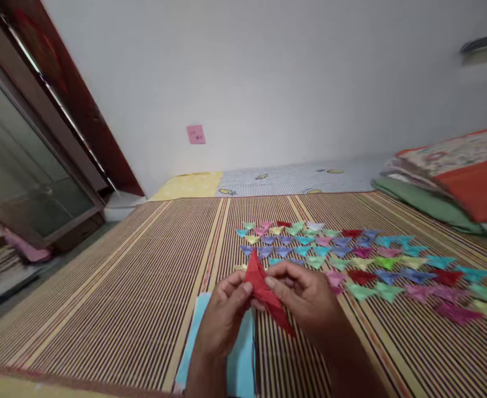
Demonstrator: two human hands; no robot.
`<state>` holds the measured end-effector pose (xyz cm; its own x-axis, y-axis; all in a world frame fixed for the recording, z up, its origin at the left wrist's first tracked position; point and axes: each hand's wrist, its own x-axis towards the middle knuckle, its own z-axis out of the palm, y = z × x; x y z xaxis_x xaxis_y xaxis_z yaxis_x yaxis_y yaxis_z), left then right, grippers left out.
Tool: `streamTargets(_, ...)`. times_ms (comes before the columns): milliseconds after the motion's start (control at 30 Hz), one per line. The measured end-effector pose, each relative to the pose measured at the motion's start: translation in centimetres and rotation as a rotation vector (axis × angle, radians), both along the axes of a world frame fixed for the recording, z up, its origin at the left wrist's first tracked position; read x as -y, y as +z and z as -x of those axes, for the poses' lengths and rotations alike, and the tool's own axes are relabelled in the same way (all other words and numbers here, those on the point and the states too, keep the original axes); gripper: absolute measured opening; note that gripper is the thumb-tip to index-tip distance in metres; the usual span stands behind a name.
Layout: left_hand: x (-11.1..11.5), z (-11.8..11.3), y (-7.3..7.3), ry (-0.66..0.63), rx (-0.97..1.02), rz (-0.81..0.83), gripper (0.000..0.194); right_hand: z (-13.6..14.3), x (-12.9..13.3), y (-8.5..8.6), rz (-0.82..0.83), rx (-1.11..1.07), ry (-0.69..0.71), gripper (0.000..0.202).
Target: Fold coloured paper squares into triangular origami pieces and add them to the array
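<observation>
A piece of folded red paper (263, 287), long and pointed at both ends, is held up between my two hands. My left hand (230, 298) pinches its left edge between thumb and fingers. On the other side, my right hand (299, 287) grips it with the thumb on the front face. Below my left forearm lies light blue paper (241, 359), partly covered by the arm. Rows of small folded paper pieces in many colours, such as a dark red one (361, 277), spread over the striped mat (143, 287) beyond and right of my hands.
A stack of folded bedding (471, 171) sits at the right edge. Patterned cloth (284, 179) runs along the wall behind the mat. One pink note (195, 134) is stuck to the wall. At left stand a glazed door (31, 149) and a pile of papers (6, 265).
</observation>
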<state>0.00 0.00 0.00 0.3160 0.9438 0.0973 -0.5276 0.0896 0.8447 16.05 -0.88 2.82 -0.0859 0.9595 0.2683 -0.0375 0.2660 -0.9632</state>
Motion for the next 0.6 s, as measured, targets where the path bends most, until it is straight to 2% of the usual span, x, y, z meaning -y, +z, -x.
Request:
streamTargets(333,-0.1,-0.2,0.3,0.019,0.007,0.027,0.015,0.2,0.0,-0.4,0.018,0.047,0.005,0.006)
streamTargets(433,0.0,-0.7,0.2,0.093,0.007,0.021,0.018,0.6,-0.3,-0.8,-0.006,0.075,0.009,0.005)
streamTargets(533,0.2,-1.1,0.2,0.185,0.039,0.009,0.029,0.7,-0.4,-0.9,-0.049,0.084,-0.048,0.009)
streamTargets(600,0.3,-1.2,0.3,0.190,0.062,0.015,0.033,0.6,-0.4,-0.8,-0.053,0.067,-0.068,0.011)
